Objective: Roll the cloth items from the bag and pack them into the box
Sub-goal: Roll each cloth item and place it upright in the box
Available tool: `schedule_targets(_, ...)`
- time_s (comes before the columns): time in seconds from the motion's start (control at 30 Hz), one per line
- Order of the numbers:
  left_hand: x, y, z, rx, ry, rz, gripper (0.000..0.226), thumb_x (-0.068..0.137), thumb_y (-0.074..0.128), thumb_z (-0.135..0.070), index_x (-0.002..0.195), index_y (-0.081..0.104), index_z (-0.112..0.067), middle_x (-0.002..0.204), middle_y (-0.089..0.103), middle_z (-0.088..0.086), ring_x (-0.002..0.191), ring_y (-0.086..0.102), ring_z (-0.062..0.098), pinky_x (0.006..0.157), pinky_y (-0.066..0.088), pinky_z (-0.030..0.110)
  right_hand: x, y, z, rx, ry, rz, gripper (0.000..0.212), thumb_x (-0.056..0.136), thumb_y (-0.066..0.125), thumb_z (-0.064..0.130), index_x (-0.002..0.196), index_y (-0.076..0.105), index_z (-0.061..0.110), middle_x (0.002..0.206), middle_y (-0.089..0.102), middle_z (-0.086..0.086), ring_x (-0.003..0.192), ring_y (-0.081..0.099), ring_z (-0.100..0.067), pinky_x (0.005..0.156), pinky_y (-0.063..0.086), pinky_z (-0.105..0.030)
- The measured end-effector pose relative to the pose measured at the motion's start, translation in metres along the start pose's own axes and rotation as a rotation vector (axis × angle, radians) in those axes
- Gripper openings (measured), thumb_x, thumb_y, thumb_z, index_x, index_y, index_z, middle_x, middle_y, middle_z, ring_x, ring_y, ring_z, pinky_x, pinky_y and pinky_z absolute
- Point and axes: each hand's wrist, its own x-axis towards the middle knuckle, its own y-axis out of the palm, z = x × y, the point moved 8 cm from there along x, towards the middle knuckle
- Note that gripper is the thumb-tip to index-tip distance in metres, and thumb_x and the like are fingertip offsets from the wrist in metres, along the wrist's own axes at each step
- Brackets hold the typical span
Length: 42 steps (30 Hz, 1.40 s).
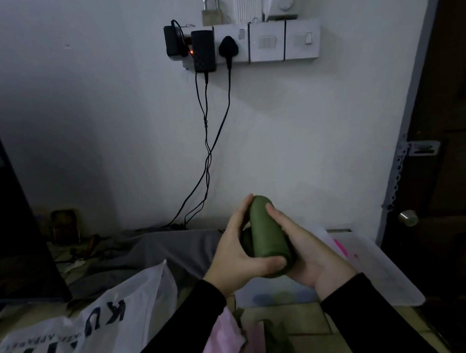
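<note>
The person is holding a green cloth roll up in the air between both hands, above the near edge of the translucent box that is lying to the right. The left hand is wrapping the roll's left side, thumb pressing across its near end, while the right hand is cupping it from the right and underneath. The roll is looking soft and light, likely to spring loose if the grip is slackening, so it is best held around its middle with the loose end pinned. The white plastic bag is lying near left, with pink cloth and what may be another green item beside it; the light is poor. Open room is lying over the box, with the wall far behind and the door to the right.
</note>
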Motion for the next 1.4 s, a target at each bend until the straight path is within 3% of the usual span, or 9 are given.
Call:
schedule_targets(0.1, -0.002, 0.004, 0.016, 0.037, -0.049, 0.017, 0.128, 0.043, 0.090, -0.048, 0.149, 0.019, -0.037, 0.149, 0.036, -0.006, 0.134, 0.043, 0.010, 0.109, 0.041, 0.040, 0.002, -0.006, -0.007, -0.024, 0.022, -0.053, 0.050, 0.081, 0.066, 0.048, 0.113, 0.067, 0.009, 0.109, 0.071, -0.018, 0.100, 0.068, -0.030, 0.081, 0.055, -0.040)
schedule_targets(0.27, 0.005, 0.012, -0.011, 0.658, 0.102, 0.197, 0.131, 0.048, 0.081, -0.052, 0.150, 0.000, -0.039, 0.150, 0.010, -0.019, 0.140, 0.021, 0.009, 0.116, 0.019, 0.038, 0.005, -0.029, 0.008, -0.380, -0.089, -0.245, 0.055, 0.075, 0.071, 0.050, 0.107, 0.068, 0.005, 0.094, 0.075, -0.013, 0.089, 0.071, -0.029, 0.081, 0.057, -0.039)
schedule_targets(0.47, 0.010, 0.007, 0.000, 0.001, 0.027, 0.080, 0.118, 0.047, 0.090, -0.030, 0.147, 0.026, -0.035, 0.144, 0.039, -0.005, 0.133, 0.043, 0.016, 0.110, 0.040, 0.044, 0.002, -0.005, 0.005, 0.126, 0.001, 0.003, 0.044, 0.088, 0.059, 0.044, 0.111, 0.068, 0.007, 0.104, 0.072, -0.018, 0.091, 0.070, -0.028, 0.076, 0.059, -0.037)
schedule_targets(0.6, 0.000, 0.014, 0.025, -0.296, -0.132, 0.087, 0.130, 0.045, 0.092, -0.049, 0.150, 0.018, -0.032, 0.147, 0.038, -0.006, 0.134, 0.045, 0.015, 0.110, 0.040, 0.040, 0.006, -0.004, 0.000, 0.134, 0.006, -0.020, 0.043, 0.089, 0.056, 0.043, 0.112, 0.066, 0.008, 0.093, 0.073, -0.017, 0.082, 0.069, -0.028, 0.068, 0.058, -0.038)
schedule_targets(0.73, 0.000, 0.008, 0.034, -0.272, -0.319, 0.108, 0.111, 0.055, 0.071, -0.076, 0.148, 0.024, -0.038, 0.139, 0.049, -0.011, 0.129, 0.049, 0.013, 0.111, 0.039, 0.040, 0.010, -0.024, 0.010, -0.025, -0.151, -0.179, 0.039, 0.085, 0.063, 0.041, 0.112, 0.065, 0.012, 0.100, 0.073, -0.014, 0.093, 0.068, -0.030, 0.076, 0.056, -0.040)
schedule_targets(0.87, 0.012, 0.009, 0.027, -0.197, -0.358, 0.072, 0.053, 0.089, 0.064, -0.028, 0.139, 0.047, -0.019, 0.122, 0.065, 0.000, 0.108, 0.065, 0.014, 0.091, 0.054, 0.029, 0.016, -0.037, 0.015, -0.116, -0.286, -0.275, 0.043, 0.084, 0.066, 0.038, 0.118, 0.060, 0.014, 0.105, 0.070, -0.012, 0.097, 0.067, -0.028, 0.081, 0.056, -0.042)
schedule_targets(1.0, 0.021, 0.012, 0.028, -0.159, -0.392, 0.062, 0.045, 0.090, 0.065, -0.018, 0.133, 0.052, -0.014, 0.116, 0.069, 0.008, 0.103, 0.068, 0.020, 0.093, 0.055, 0.036, 0.027, -0.051, 0.011, -0.153, -0.243, -0.290, 0.041, 0.083, 0.067, 0.039, 0.117, 0.061, 0.015, 0.106, 0.069, -0.012, 0.098, 0.065, -0.027, 0.078, 0.056, -0.040)
schedule_targets(1.27, 0.034, 0.012, 0.075, 0.003, -0.573, -0.033, 0.043, 0.087, 0.069, -0.025, 0.125, 0.061, -0.006, 0.112, 0.070, 0.012, 0.096, 0.069, 0.022, 0.082, 0.059, 0.034, 0.044, -0.122, 0.029, -0.786, -0.345, -0.510, 0.054, 0.088, 0.056, 0.052, 0.131, 0.051, 0.019, 0.127, 0.057, 0.001, 0.113, 0.053, -0.017, 0.093, 0.041, -0.031)
schedule_targets(1.4, 0.059, -0.001, 0.094, 0.515, -0.506, -0.148, 0.033, 0.089, 0.063, -0.033, 0.103, 0.068, -0.004, 0.098, 0.072, 0.010, 0.093, 0.067, 0.025, 0.084, 0.054, 0.034, 0.060, -0.176, 0.028, -1.282, -0.255, -0.752, 0.053, 0.085, 0.053, 0.047, 0.128, 0.054, 0.015, 0.125, 0.059, -0.010, 0.113, 0.054, -0.031, 0.095, 0.047, -0.043)
